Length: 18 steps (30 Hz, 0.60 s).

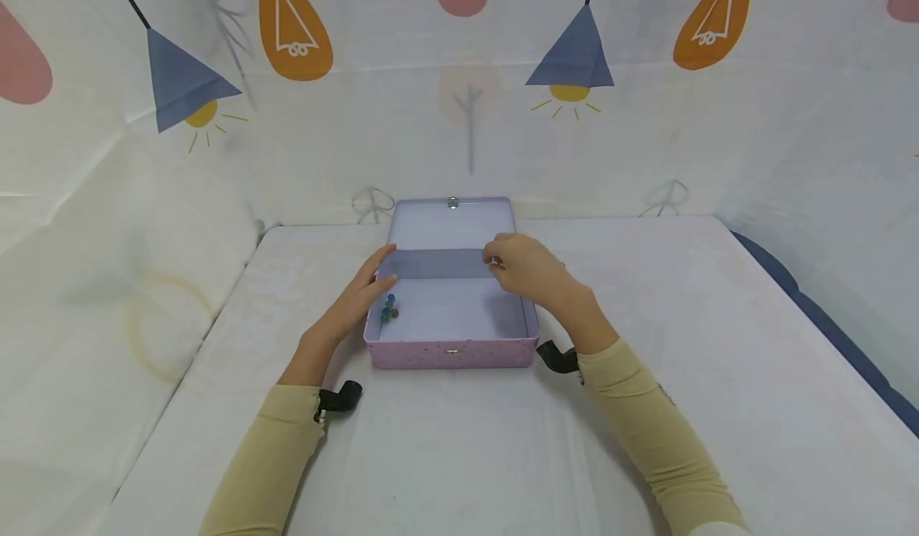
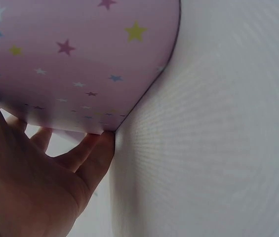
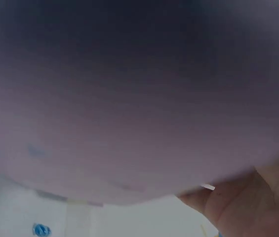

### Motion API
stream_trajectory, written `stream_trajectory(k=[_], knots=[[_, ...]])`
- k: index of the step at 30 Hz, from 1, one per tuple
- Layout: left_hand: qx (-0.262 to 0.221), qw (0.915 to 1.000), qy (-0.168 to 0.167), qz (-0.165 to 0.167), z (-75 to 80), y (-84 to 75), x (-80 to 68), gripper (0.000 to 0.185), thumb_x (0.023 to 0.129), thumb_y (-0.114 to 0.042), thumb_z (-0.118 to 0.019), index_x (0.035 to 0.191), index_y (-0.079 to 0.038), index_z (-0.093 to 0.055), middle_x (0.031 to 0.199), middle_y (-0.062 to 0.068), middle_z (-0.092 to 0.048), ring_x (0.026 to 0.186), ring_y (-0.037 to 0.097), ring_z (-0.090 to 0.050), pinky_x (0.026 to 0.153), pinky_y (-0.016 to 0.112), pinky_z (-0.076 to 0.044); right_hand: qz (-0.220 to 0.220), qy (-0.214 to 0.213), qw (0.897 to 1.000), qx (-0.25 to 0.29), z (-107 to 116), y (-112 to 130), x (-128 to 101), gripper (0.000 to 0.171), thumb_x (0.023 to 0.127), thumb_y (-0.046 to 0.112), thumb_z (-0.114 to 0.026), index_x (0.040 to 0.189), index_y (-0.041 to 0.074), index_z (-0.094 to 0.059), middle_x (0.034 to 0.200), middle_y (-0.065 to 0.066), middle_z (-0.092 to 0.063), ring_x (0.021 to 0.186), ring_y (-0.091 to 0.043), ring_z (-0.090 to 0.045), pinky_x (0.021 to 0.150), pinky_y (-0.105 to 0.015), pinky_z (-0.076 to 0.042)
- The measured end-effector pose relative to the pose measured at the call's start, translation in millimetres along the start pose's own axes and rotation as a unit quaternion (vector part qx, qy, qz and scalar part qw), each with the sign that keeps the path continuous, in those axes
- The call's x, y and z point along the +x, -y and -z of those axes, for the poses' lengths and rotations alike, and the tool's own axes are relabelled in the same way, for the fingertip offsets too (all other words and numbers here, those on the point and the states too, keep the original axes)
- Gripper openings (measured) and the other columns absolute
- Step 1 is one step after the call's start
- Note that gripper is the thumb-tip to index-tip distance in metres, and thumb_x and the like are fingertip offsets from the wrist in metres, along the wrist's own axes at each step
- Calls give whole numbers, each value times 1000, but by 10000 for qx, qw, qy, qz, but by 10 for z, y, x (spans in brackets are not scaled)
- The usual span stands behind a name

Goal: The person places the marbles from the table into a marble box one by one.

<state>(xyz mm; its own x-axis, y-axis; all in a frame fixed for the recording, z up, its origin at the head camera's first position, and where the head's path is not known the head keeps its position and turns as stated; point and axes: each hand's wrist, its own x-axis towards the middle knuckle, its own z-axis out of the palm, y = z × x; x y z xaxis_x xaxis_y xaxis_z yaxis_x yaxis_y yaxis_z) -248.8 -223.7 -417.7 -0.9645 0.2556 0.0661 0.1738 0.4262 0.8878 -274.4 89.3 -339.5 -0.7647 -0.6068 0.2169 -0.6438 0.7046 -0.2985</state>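
A pink, star-printed tin box [image 1: 452, 354] stands with its hinged lid [image 1: 452, 225] raised at the back. Several small glass marbles [image 1: 388, 310], blue, green and brown, lie along the left inside of the box. At the box's rear left corner my left hand [image 1: 353, 301] grips the wall, thumb over the rim and fingers outside; the left wrist view shows the fingers [image 2: 97, 160] reaching round that corner. My right hand [image 1: 530, 269] hovers over the back right part of the box with curled fingers. Whether its fingertips pinch anything is hidden.
A white-covered table [image 1: 459, 456] lies beneath the box. Behind it hangs a white cloth [image 1: 388, 137] printed with lamps and bulbs. Dark blue padding [image 1: 826, 321] runs along the right edge. Black wrist camera mounts [image 1: 341, 397] stick out near the box's front corners.
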Motion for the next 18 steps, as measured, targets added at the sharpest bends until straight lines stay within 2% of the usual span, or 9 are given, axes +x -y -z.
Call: stream_trajectory(k=[9, 16, 18], knots=[[-13, 10000, 6, 16, 6, 13, -3, 62, 104, -40, -44, 159, -34, -14, 169, -6, -6, 157, 26, 0, 126, 58, -5, 514, 267, 9982, -138, -242, 89, 39, 15, 92, 1, -62, 102, 3, -73, 100, -6, -71, 93, -20, -66, 82, -34, -56], [-65, 9999, 47, 94, 6, -26, -8, 62, 106, -34, -42, 160, -31, -13, 169, -3, -4, 157, 28, 2, 125, 59, -4, 782, 983, 9916, -318, -473, 183, 73, 14, 92, 2, -62, 100, 4, -74, 101, -6, -72, 96, -20, -67, 85, -34, -56], [-99, 9999, 96, 95, 12, -93, -27, 63, 106, -31, -42, 161, -26, -12, 169, 1, -3, 157, 31, 2, 125, 60, -3, 755, 1154, 9899, -324, -518, 200, 70, 15, 92, 1, -61, 99, 5, -74, 100, -6, -73, 95, -20, -67, 85, -33, -57]])
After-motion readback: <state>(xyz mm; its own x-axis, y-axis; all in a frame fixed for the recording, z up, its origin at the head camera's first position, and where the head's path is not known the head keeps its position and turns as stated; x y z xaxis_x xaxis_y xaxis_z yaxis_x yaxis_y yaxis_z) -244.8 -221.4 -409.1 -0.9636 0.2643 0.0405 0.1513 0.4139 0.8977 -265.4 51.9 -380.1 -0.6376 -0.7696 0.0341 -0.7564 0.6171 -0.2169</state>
